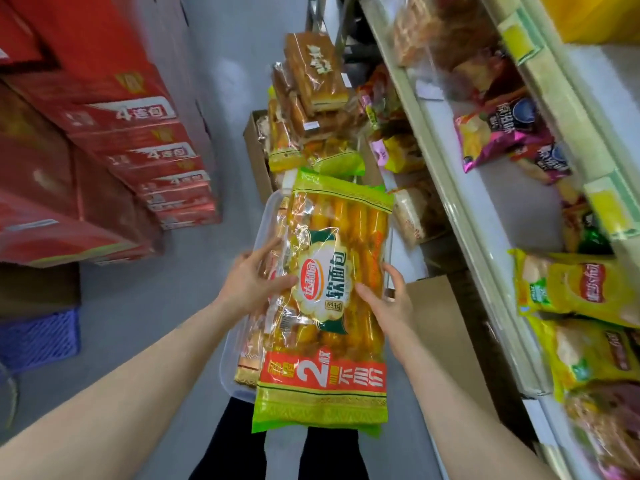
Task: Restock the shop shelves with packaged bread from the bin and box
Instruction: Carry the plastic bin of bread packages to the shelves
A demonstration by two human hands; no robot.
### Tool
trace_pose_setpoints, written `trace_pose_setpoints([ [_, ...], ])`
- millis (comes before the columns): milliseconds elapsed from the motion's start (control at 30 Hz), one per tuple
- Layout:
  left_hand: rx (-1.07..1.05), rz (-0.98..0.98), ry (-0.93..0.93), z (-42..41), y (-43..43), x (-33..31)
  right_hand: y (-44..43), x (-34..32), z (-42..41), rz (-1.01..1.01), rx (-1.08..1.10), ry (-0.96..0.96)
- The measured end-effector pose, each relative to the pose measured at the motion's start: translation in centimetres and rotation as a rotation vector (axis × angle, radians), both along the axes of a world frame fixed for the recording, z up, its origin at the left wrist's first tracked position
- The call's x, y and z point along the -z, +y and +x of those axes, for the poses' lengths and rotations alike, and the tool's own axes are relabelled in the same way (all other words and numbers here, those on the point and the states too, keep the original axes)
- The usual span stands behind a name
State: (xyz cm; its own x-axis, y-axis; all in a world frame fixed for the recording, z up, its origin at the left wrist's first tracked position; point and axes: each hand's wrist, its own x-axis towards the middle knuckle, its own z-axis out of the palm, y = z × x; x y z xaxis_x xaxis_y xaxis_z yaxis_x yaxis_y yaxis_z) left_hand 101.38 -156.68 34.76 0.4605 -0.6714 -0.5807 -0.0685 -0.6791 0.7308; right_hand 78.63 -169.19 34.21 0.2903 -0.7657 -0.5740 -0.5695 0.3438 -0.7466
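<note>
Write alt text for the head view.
The left hand and right hand grip the sides of a long yellow-green bread pack above a clear plastic bin in a shop aisle. Stocked shelves run along the right; red cartons are stacked on the left.

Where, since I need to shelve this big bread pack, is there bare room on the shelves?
The bread pack you hold could go on the middle shelf, on the bare white patch between the purple snack bags and the yellow packs. The cardboard box ahead is piled high; the lower shelf beside it looks crowded too.
</note>
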Motion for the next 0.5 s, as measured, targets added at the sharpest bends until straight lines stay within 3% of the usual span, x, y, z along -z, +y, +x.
trace_pose_setpoints([
  [500,-0.168,0.178,0.177,-4.5,-11.5,21.3,-15.6,20.2,-1.6,0.141,-0.166,0.124],
])
